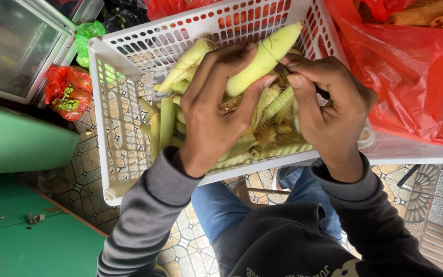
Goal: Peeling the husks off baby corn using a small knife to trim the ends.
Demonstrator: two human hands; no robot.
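My left hand (216, 110) grips a pale yellow-green ear of baby corn in its husk (265, 59), holding it tilted over a white plastic basket (124, 154). My right hand (331, 110) is closed beside it, thumb and forefinger pinched at the husk's edge; whether it holds a small tool is hidden. Under both hands the basket holds several more husked ears and loose husk pieces (167, 118).
A red plastic bag (416, 77) lies against the basket's right side. A smaller red bag with greens (67, 92) and a green bag (85, 36) sit at left, near a glass-fronted cabinet (11, 46). A green surface (21, 236) fills the lower left, above patterned floor tiles (83, 179).
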